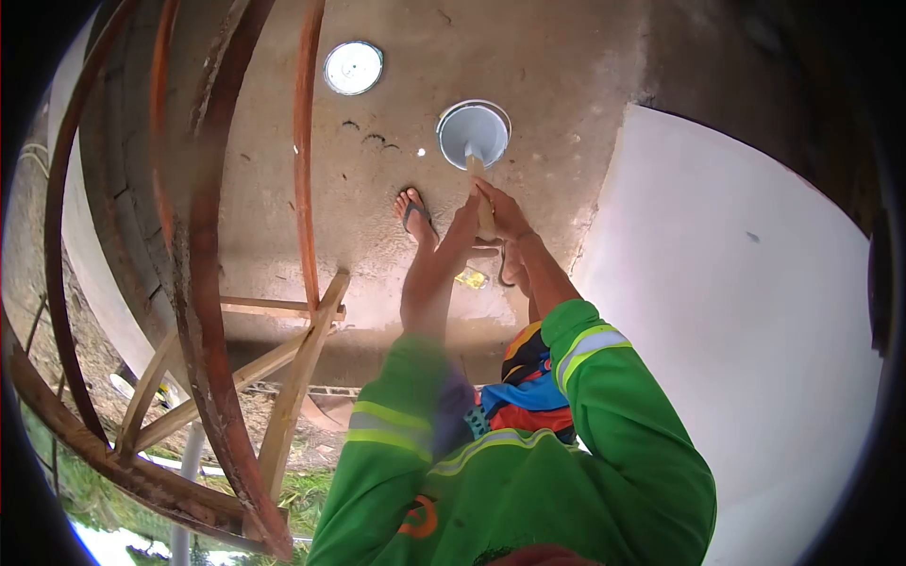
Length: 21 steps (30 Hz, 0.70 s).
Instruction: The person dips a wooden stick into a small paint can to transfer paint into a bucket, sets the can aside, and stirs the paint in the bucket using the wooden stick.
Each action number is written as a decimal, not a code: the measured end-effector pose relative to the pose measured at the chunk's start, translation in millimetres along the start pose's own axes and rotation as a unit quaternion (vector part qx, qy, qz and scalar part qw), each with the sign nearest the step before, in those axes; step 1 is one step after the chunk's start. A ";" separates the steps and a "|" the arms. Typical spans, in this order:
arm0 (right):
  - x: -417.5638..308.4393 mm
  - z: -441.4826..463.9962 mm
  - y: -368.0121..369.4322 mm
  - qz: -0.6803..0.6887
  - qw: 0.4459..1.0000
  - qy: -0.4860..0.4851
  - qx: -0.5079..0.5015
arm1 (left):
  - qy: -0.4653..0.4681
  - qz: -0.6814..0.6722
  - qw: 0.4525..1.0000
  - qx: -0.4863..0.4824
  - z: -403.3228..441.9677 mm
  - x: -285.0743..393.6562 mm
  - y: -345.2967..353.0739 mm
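Note:
A wooden stick (484, 209) slants down into a round bucket (478, 129) that holds a pale grey-white substance. The lower end of the stick is coated in the same pale colour. My right hand (505, 209) is closed around the stick, close above the bucket's rim. On the other side, my left hand (469, 222) is closed on the same stick, a little nearer to my body. The two hands partly overlap it. Both arms are in green sleeves with reflective bands.
A round white-smeared lid (354, 68) lies on the concrete floor (543, 57) beyond the bucket. Reddish beams (305, 141) and wooden braces (300, 387) stand at the left. A white wall (727, 311) fills the right. My sandalled foot (415, 212) is near the bucket.

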State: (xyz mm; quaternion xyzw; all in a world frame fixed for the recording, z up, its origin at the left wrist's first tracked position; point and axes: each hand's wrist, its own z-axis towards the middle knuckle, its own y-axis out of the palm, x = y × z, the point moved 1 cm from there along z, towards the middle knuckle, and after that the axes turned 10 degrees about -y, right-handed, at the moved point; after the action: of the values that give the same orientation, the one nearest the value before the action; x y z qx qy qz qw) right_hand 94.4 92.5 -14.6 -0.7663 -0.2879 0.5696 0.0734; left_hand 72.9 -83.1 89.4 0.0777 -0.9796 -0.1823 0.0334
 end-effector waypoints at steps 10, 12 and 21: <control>22.6 44.1 -24.3 0.243 0.891 0.382 -0.004 | 0.077 0.326 0.924 0.186 32.4 -18.8 87.6; 14.9 42.8 -36.4 0.209 0.894 0.396 -0.006 | 0.107 0.358 0.908 0.187 23.5 -23.7 107.2; 10.6 147.8 -24.9 0.315 0.854 0.415 -0.004 | 0.131 0.460 0.834 0.275 35.0 84.7 107.4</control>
State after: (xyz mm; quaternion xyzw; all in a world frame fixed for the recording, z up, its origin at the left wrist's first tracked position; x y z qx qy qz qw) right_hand -47.7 86.7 -62.7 -0.9814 0.0238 0.1905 -0.0005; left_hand -29.0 14.3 98.9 -0.3524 -0.8986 0.1431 0.2189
